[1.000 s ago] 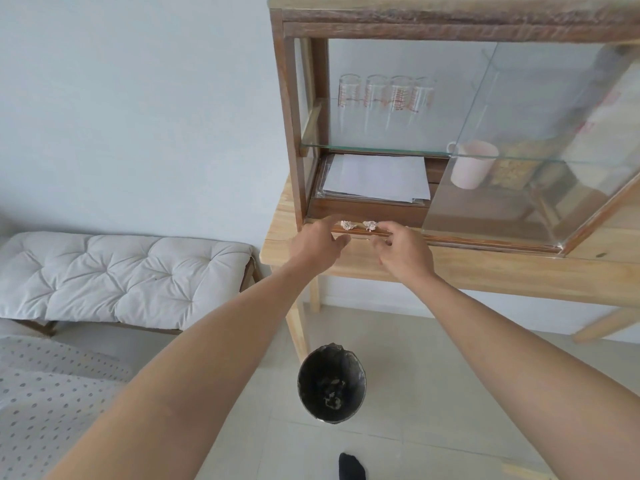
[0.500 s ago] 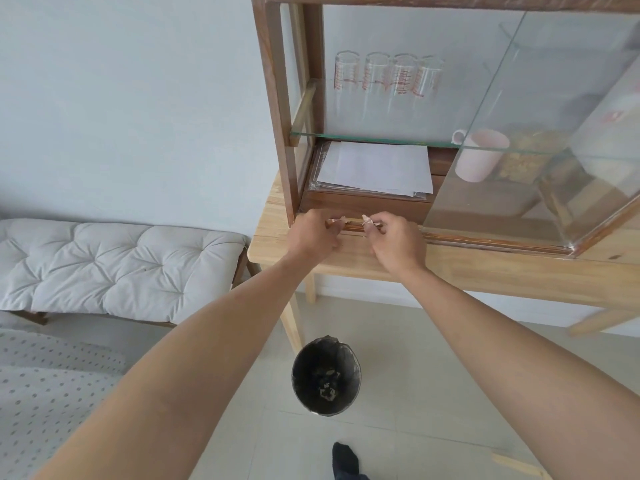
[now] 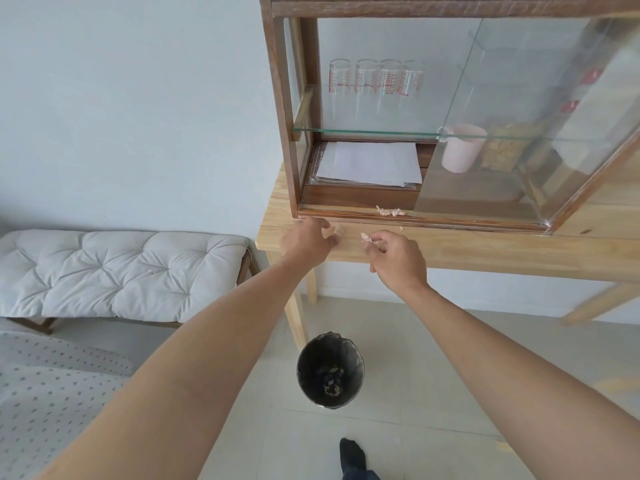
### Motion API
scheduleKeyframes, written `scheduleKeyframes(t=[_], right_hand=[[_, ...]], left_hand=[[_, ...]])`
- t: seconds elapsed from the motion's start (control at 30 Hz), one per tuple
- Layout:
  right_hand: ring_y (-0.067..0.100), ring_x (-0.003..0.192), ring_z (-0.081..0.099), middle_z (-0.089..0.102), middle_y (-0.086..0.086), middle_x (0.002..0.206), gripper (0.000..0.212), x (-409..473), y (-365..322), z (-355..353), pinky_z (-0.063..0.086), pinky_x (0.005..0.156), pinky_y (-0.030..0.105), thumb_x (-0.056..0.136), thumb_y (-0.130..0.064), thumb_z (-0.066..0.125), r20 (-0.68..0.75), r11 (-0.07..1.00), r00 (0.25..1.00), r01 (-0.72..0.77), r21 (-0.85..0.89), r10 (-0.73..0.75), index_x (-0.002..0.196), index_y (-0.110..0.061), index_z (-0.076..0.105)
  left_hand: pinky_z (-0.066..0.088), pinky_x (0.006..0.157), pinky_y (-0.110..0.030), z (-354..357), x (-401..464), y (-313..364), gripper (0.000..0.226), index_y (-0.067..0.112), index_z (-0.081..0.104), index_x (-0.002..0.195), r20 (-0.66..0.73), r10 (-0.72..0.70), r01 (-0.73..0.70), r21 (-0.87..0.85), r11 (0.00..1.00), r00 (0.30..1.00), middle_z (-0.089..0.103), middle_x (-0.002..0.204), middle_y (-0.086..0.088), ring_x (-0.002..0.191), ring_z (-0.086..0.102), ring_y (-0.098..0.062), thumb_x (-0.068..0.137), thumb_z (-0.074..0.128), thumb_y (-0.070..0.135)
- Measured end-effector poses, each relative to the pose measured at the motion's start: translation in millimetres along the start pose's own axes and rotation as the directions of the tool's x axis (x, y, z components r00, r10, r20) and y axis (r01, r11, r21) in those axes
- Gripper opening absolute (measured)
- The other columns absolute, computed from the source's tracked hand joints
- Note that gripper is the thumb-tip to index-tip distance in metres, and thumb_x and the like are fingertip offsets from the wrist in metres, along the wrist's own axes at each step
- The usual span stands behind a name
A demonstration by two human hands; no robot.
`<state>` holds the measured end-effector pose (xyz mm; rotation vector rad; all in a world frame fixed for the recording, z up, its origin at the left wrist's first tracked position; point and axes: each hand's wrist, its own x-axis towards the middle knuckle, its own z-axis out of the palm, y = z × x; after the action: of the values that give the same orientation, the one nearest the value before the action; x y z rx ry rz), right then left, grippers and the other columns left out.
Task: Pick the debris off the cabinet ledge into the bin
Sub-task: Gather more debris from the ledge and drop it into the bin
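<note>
Small pale crumpled debris (image 3: 390, 211) lies on the wooden cabinet ledge (image 3: 339, 208), just left of the glass door's edge. A tiny speck (image 3: 401, 228) sits on the table in front of the ledge. My right hand (image 3: 394, 258) is below the ledge and pinches a scrap of debris (image 3: 365, 237) between thumb and fingertips. My left hand (image 3: 308, 242) is beside it, fingers curled on another small scrap (image 3: 338, 231). The black bin (image 3: 330, 370) stands on the floor under my hands, with some debris at its bottom.
The cabinet (image 3: 280, 109) sits on a light wooden table (image 3: 485, 247); inside are papers (image 3: 370, 164), glasses (image 3: 375, 79) and a pink mug (image 3: 462, 147). A glass door (image 3: 540, 116) stands half open. A cushioned bench (image 3: 114, 271) is at left. My foot (image 3: 353, 459) is near the bin.
Both hands have drawn back from the ledge toward me, each carrying a scrap. More debris on the ledge has come into view.
</note>
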<state>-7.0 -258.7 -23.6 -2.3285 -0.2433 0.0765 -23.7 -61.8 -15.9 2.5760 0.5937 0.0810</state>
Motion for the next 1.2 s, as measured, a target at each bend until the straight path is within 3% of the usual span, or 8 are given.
scheduleKeyframes(t=[0.17, 0.3, 0.43, 0.57, 0.8, 0.97, 1.13, 1.2], right_hand=[[0.005, 0.063, 0.068, 0.075, -0.008, 0.061, 0.022, -7.7, 13.1, -3.2, 0.052, 0.066, 0.031, 0.105, -0.042, 0.065, 0.010, 1.000, 1.000, 0.000, 0.019, -0.001, 0.119, -0.030, 0.079], [0.008, 0.057, 0.068, 0.075, -0.008, 0.060, 0.021, -7.5, 23.9, -4.3, 0.056, 0.065, 0.032, 0.105, -0.043, 0.066, 0.037, 0.999, 0.999, 0.006, 0.044, -0.007, 0.115, -0.031, 0.079], [0.002, 0.052, 0.064, 0.076, -0.010, 0.061, 0.020, -10.7, 32.8, 0.9, 0.059, 0.067, 0.035, 0.104, -0.046, 0.067, 0.075, 0.998, 0.997, 0.015, 0.055, -0.019, 0.112, -0.032, 0.079], [0.005, 0.062, 0.070, 0.077, -0.010, 0.064, 0.021, -20.6, 42.4, 7.7, 0.059, 0.071, 0.036, 0.103, -0.047, 0.067, 0.110, 0.998, 0.994, -0.001, 0.069, -0.006, 0.112, -0.033, 0.079], [0.012, 0.063, 0.069, 0.077, -0.007, 0.063, 0.019, -32.1, 46.0, 17.4, 0.060, 0.072, 0.038, 0.103, -0.045, 0.068, 0.129, 0.995, 0.992, -0.019, 0.101, 0.006, 0.110, -0.031, 0.080], [0.011, 0.059, 0.066, 0.076, -0.003, 0.062, 0.021, -45.2, 50.6, 24.4, 0.058, 0.071, 0.036, 0.103, -0.045, 0.068, 0.161, 0.996, 0.987, -0.025, 0.082, 0.011, 0.113, -0.030, 0.080], [0.003, 0.047, 0.058, 0.075, -0.007, 0.059, 0.018, -58.1, 62.9, 40.1, 0.050, 0.064, 0.031, 0.102, -0.045, 0.069, 0.215, 0.998, 0.976, -0.049, 0.048, 0.038, 0.108, -0.032, 0.080], [-0.001, 0.048, 0.059, 0.074, -0.010, 0.058, 0.018, -60.5, 66.8, 47.5, 0.047, 0.064, 0.030, 0.102, -0.046, 0.069, 0.252, 0.999, 0.967, -0.046, 0.026, 0.038, 0.106, -0.032, 0.080]], left_hand=[[0.045, 0.077, -0.036, 12.7, 5.9, 3.8, 0.051, 0.039, 0.061, 0.141, -0.024, -0.008, 0.008, 0.003, 1.000, 1.000, 0.073, 0.127, 0.000, 0.117, 0.067, -0.028, 0.094, 0.066, 0.058], [0.049, 0.073, -0.034, 16.0, 14.1, 13.2, 0.036, 0.042, 0.071, 0.127, -0.015, 0.002, -0.002, -0.005, 1.000, 1.000, 0.076, 0.116, 0.003, 0.107, 0.071, -0.026, 0.096, 0.064, 0.058], [0.053, 0.069, -0.034, 17.4, 12.4, 16.1, 0.018, 0.038, 0.079, 0.111, -0.037, 0.037, -0.038, -0.021, 0.999, 0.999, 0.077, 0.100, 0.004, 0.095, 0.071, -0.025, 0.099, 0.065, 0.041], [0.046, 0.062, -0.031, 17.0, 4.3, 12.5, 0.015, 0.036, 0.080, 0.102, -0.046, 0.049, -0.051, -0.027, 0.998, 0.998, 0.077, 0.093, 0.007, 0.089, 0.069, -0.023, 0.098, 0.066, 0.037], [0.056, 0.070, -0.035, 10.0, -12.0, -3.9, 0.013, 0.033, 0.080, 0.099, -0.021, 0.050, -0.052, -0.100, 0.994, 0.999, 0.074, 0.090, 0.007, 0.088, 0.066, -0.022, 0.096, 0.067, 0.033], [0.040, 0.056, -0.022, 15.4, -36.6, -23.9, 0.013, 0.029, 0.082, 0.092, -0.021, 0.096, -0.099, -0.231, 0.968, 0.995, 0.066, 0.072, 0.018, 0.070, 0.060, -0.008, 0.096, 0.070, 0.027], [0.036, 0.055, -0.009, 27.8, -64.2, -58.2, 0.011, 0.024, 0.083, 0.095, 0.075, 0.101, -0.078, -0.268, 0.960, 0.992, 0.065, 0.073, 0.022, 0.065, 0.059, 0.001, 0.098, 0.072, 0.022], [0.038, 0.055, -0.011, 33.3, -71.7, -71.1, 0.012, 0.024, 0.083, 0.096, 0.120, 0.061, -0.029, -0.253, 0.967, 0.991, 0.067, 0.073, 0.020, 0.065, 0.060, -0.001, 0.098, 0.071, 0.022]])
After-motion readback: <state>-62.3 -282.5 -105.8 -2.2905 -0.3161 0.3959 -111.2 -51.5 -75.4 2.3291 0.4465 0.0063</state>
